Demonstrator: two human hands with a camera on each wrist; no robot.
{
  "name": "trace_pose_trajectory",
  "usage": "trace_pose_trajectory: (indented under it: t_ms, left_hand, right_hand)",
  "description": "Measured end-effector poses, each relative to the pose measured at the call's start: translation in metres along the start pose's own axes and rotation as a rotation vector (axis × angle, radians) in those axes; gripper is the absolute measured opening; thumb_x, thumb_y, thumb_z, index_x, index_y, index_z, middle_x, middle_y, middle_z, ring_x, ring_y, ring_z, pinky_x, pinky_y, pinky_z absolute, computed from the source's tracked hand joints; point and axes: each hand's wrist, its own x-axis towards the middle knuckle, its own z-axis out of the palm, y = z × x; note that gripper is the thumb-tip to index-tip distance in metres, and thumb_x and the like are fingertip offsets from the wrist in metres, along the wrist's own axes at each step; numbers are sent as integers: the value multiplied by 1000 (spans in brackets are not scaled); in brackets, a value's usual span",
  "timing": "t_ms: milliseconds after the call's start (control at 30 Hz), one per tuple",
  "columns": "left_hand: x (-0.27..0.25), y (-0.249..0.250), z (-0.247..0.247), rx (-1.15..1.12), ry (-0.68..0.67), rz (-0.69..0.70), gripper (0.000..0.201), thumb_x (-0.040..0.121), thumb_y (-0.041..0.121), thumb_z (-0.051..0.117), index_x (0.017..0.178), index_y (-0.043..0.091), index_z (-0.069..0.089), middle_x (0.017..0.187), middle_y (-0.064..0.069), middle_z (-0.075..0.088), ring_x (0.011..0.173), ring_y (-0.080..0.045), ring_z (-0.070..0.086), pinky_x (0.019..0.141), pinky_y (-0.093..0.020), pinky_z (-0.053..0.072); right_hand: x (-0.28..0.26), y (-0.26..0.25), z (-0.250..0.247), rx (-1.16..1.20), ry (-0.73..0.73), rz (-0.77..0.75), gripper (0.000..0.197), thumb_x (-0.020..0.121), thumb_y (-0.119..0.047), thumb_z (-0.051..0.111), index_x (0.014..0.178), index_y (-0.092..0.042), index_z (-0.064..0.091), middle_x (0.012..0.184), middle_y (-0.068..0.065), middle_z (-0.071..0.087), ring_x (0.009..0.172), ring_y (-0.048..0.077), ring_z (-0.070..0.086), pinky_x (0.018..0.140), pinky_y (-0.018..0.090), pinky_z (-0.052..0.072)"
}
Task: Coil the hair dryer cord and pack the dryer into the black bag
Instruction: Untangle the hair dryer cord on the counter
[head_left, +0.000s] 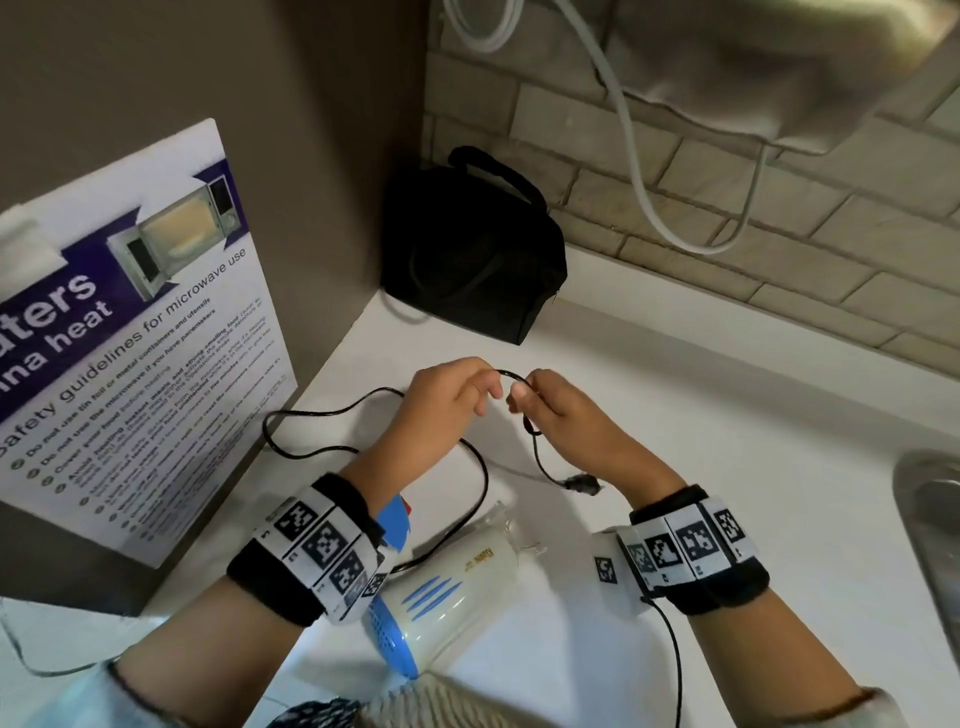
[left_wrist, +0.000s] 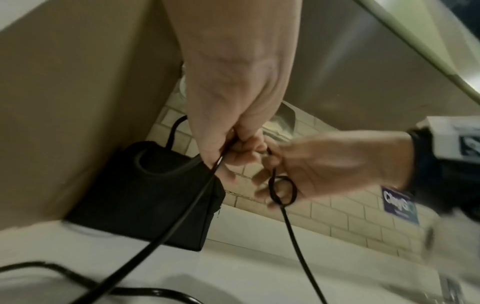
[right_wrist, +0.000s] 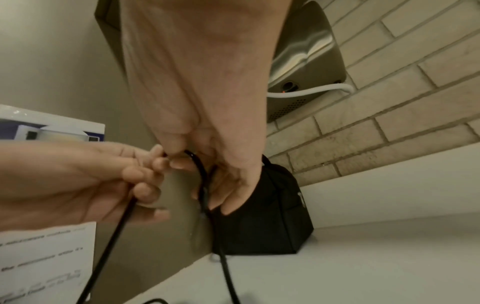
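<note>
- The left hand (head_left: 447, 395) and right hand (head_left: 558, 410), raised close together above the white countertop (head_left: 675, 415), each pinch the thin black cord (head_left: 311, 415).
- The cream-and-blue plastic hair dryer (head_left: 452, 587) lies on the counter between the wrists.
- The black fabric bag (head_left: 467, 254) stands in the corner, behind the hands.
- A laminated microwave safety poster (head_left: 130, 322) leans at left; a steel sink (head_left: 930, 519) is at right.

My left hand (head_left: 448, 391) and right hand (head_left: 558, 410) are raised side by side above the middle of the white counter, fingertips almost meeting. Each pinches the thin black cord (head_left: 511, 375) between thumb and curled fingers. Both forearms reach forward from the near edge, a black-and-white patterned band around each wrist.
</note>
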Motion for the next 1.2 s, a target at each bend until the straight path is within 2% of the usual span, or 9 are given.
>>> trace_pose_trajectory:
  t_ms: [133,267,400,600,767,833,933,1100,1200]
  left_hand:
    - [3,-6,-10,-170,85,-77,29,98,17,45,77,21,64,66,1,58,72,-12,61,85,-27,53]
    - [1,-13,-18,-211,166,-132,27,99,17,45,81,17,66,68,0,60,74,-13,61,82,-22,52]
    - [1,-23,-32,-262,249,-180,28,101,19,40,97,6,66,75,1,61,76,-10,59,80,-20,52]
    - [2,-37,-32,-97,159,-192,27,100,11,38,108,10,63,92,-5,67,81,-13,62,86,-29,48]
    - [4,-36,-30,191,138,-89,33,95,6,39,114,14,65,104,3,68,94,-12,58,82,-14,45]
    - [4,-37,-29,360,76,19,33,95,9,41,118,19,64,111,4,67,107,-19,54,94,-32,46]
    - [0,-35,-25,442,-29,113,29,97,25,47,121,25,63,113,4,66,110,-20,53,96,-44,44]
    - [-5,-22,-21,331,-94,165,24,92,13,57,112,15,70,84,6,66,84,-8,55,78,-12,41]
    - [-8,-17,-21,277,-121,115,22,94,9,53,99,12,73,76,8,65,80,-12,63,75,-19,50]
  right_hand:
    - [-9,13,13,160,-148,20,9,101,-32,38,102,-26,44,75,-3,65,84,17,66,88,36,47]
    - [-14,16,12,202,-117,7,26,99,-29,43,124,-38,39,70,6,53,68,13,61,75,21,48]
    - [-18,29,6,223,-58,47,22,99,-28,45,119,-26,54,67,2,56,66,12,57,77,28,46]
    - [-21,35,3,267,-47,55,21,99,-23,46,104,-18,66,62,-4,59,69,14,55,65,31,43]
    - [-21,39,6,282,13,36,18,96,-21,52,95,-10,66,70,2,65,70,14,57,73,37,45]
    - [-21,38,5,307,36,33,17,95,-17,53,93,-5,65,72,4,67,72,17,58,75,42,48]
    - [-20,31,4,361,75,13,16,96,-10,51,90,1,62,72,7,65,70,22,59,69,30,50]
    - [-18,29,0,419,205,13,18,98,-12,47,86,-8,60,67,0,57,65,12,52,64,14,43]
    - [-17,32,-1,315,266,72,20,99,-19,46,88,-10,60,66,-7,56,59,7,47,58,13,40]
